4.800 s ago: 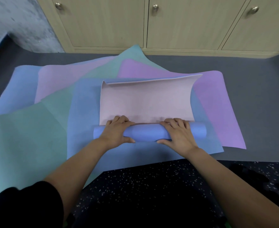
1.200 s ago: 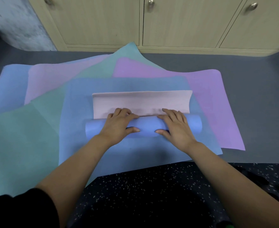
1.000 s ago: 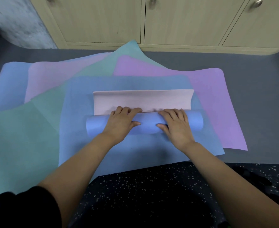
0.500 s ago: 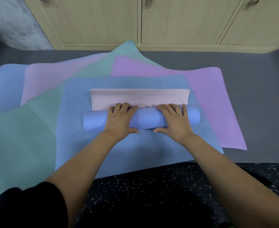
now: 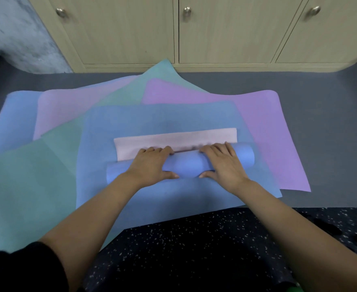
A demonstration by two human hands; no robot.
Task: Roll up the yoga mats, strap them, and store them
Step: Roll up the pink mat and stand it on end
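At the far left a rough concrete wall (image 5: 15, 34) rises above a grey floor (image 5: 47, 81). On this floor several mats lie flat and overlap like a fan. The left-most is a light blue mat (image 5: 9, 119), and next to it is a lilac mat (image 5: 68, 110). A teal mat (image 5: 21, 186) fills the near left part, and its far corner points up to the cabinet. A black sleeve (image 5: 15, 268) shows in the lower left corner.

In the middle a blue mat (image 5: 162, 119) lies flat on top of the pile. On it the rolled mat (image 5: 186, 163) lies crosswise to the person; it is blue on the outside and pale pink on the inner face. A pale pink strip (image 5: 173, 138) of this mat is not yet rolled and lies flat just beyond the roll.

The left hand (image 5: 150, 165) is on the left half of the roll. Its fingers curve over the top, with the tips where the roll meets the strip, and the thumb stretches along the near side, so the hand grasps the roll. The right hand (image 5: 223, 163) holds the right half in the same way — fingers arched over, thumb on the near side. Between the two hands a bare part of the roll shows. The fingertips are a little blurred.

To the right a purple mat (image 5: 268, 133) comes out from under the blue mat. Behind everything stands a wooden cabinet (image 5: 215, 34) with round metal knobs (image 5: 187, 11) on its doors. Close to the person the ground is a dark speckled floor (image 5: 194, 239).
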